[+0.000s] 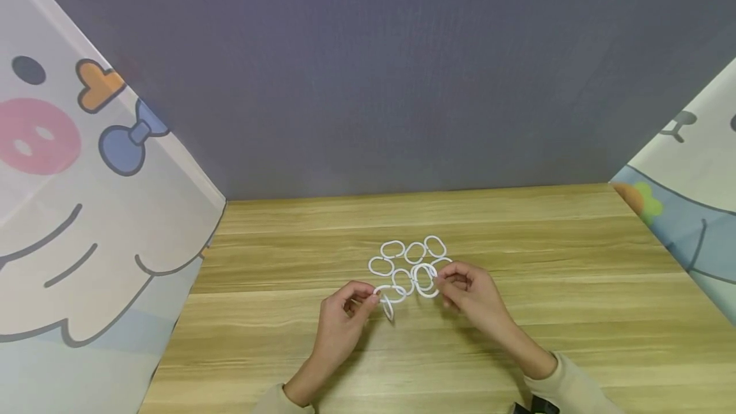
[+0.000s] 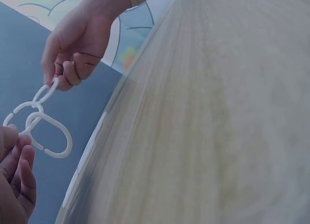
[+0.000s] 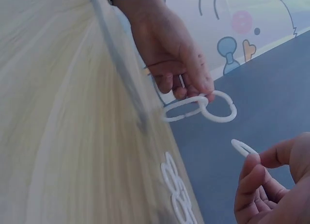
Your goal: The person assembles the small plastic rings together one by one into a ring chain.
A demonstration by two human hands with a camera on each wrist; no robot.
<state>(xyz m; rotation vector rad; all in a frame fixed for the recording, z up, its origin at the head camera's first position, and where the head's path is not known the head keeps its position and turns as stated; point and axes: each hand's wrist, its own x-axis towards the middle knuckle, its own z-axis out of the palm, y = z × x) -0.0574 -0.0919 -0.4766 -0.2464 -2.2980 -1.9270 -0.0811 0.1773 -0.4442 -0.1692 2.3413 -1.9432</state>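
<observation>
My left hand (image 1: 340,318) pinches a white oval plastic link (image 3: 220,121) between thumb and fingertips. A second white link (image 1: 388,309) is hooked through it and dangles below the fingertips in the head view. Across from it, my right hand (image 1: 478,298) pinches a single white link (image 3: 238,145) by one end between thumb and forefinger. In the right wrist view a gap separates this link from the joined pair. Both hands are raised over the table, near several loose white links (image 1: 393,242) that lie flat just beyond them. Small splits show in some of the links.
The wood-grain table (image 1: 276,248) runs back to a grey upright panel (image 1: 368,82). Cartoon-printed panels stand at the left (image 1: 115,222) and right (image 1: 690,209). A small black object (image 1: 540,405) sits by the right sleeve at the bottom edge.
</observation>
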